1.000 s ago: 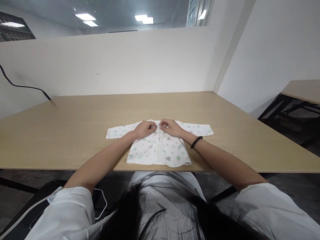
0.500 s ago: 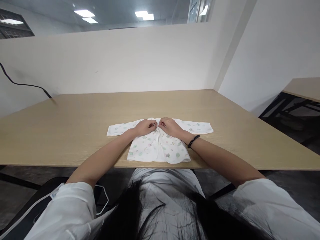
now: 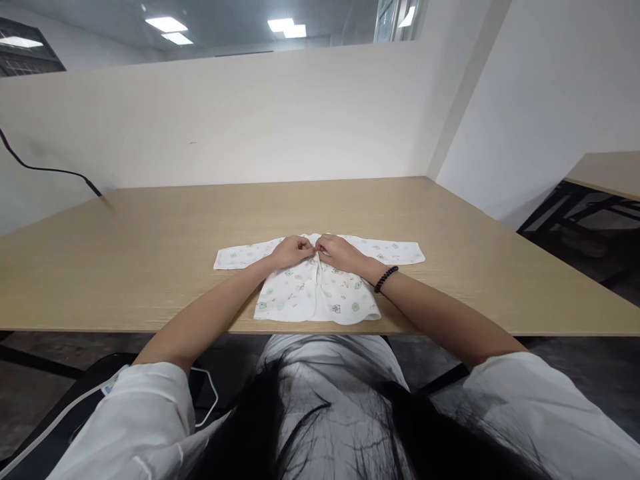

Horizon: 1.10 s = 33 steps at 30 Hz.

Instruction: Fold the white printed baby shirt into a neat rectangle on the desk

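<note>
A small white baby shirt (image 3: 290, 299) with a green and pink print lies spread on the table, its sleeves stretched out to both sides. Its front opening runs down the middle, and the hem lies near the table's front edge. My left hand (image 3: 293, 253) pinches the cloth at the upper end of this opening. Right beside it, my right hand (image 3: 340, 253) is closed on the other front edge, fingertips almost meeting the left ones. The exact spot between the fingertips is partly hidden. A black beaded bracelet (image 3: 386, 279) circles my right wrist.
The wooden table (image 3: 150, 233) reaches back to a white partition (image 3: 250, 120). A black cable (image 3: 55, 170) hangs down at the left. A second table (image 3: 610, 172) stands at the far right, and a white cord (image 3: 213, 387) hangs below the front edge.
Both hands stay at the shirt's upper opening. The left fingers have closed in more tightly, and the view has shifted slightly.
</note>
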Each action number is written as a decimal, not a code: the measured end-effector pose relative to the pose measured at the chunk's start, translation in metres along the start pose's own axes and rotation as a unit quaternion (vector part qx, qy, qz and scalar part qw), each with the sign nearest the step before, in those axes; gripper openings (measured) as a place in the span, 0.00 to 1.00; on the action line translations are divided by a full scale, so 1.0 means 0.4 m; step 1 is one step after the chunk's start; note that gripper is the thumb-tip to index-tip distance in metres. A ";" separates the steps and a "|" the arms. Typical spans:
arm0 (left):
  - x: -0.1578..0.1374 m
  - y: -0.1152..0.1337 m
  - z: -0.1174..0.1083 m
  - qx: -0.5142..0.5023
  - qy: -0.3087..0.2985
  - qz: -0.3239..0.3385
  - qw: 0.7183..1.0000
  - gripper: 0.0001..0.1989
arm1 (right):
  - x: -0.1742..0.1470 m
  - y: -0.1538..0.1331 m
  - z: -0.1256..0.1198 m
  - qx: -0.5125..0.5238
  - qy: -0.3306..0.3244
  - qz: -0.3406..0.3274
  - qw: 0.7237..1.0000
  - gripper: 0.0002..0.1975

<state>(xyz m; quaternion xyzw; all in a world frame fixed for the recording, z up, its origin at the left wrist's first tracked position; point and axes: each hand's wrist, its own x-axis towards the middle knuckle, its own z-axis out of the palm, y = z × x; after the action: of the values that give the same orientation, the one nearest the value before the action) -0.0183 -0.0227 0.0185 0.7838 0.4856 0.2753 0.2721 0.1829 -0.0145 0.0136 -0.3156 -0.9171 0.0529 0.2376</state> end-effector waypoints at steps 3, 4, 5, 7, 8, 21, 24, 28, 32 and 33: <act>0.004 -0.001 0.002 -0.014 0.004 -0.010 1.000 0.13 | 0.001 -0.004 -0.002 -0.018 -0.005 -0.004 1.000 0.04; 0.004 -0.001 0.003 -0.017 0.005 -0.013 1.000 0.13 | 0.000 -0.006 -0.002 -0.023 -0.007 -0.005 1.000 0.04; 0.005 -0.002 0.003 -0.020 0.007 -0.016 1.000 0.13 | 0.000 -0.008 -0.003 -0.028 -0.009 -0.006 1.000 0.04; 0.007 -0.004 0.003 -0.027 0.008 -0.020 0.999 0.12 | -0.001 -0.011 -0.006 -0.038 -0.013 -0.008 0.999 0.04; 0.007 -0.005 0.002 -0.031 0.007 -0.021 0.999 0.11 | -0.001 -0.013 -0.007 -0.043 -0.016 -0.008 0.999 0.04; 0.009 -0.019 0.004 -0.001 0.024 -0.007 1.000 0.09 | -0.013 -0.016 -0.037 -0.071 -0.051 -0.066 0.994 0.10; -0.004 -0.011 -0.002 0.022 0.010 0.036 0.999 0.12 | -0.020 -0.005 -0.041 -0.066 -0.054 -0.081 0.993 0.11; -0.014 -0.002 -0.016 0.057 -0.019 0.087 0.994 0.10 | -0.029 0.011 -0.047 -0.049 -0.053 -0.110 0.991 0.12; -0.010 -0.003 -0.025 0.076 -0.031 0.108 0.991 0.10 | -0.032 0.012 -0.056 -0.052 -0.070 -0.122 0.989 0.14; -0.010 -0.004 -0.026 0.078 -0.034 0.112 0.990 0.11 | -0.032 0.009 -0.058 -0.058 -0.074 -0.119 0.988 0.14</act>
<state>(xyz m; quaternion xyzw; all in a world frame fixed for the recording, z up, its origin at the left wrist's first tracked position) -0.0280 -0.0240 0.0240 0.8609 0.4053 0.2383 0.1942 0.2046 -0.0206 0.0281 -0.2127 -0.9647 -0.0059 0.1551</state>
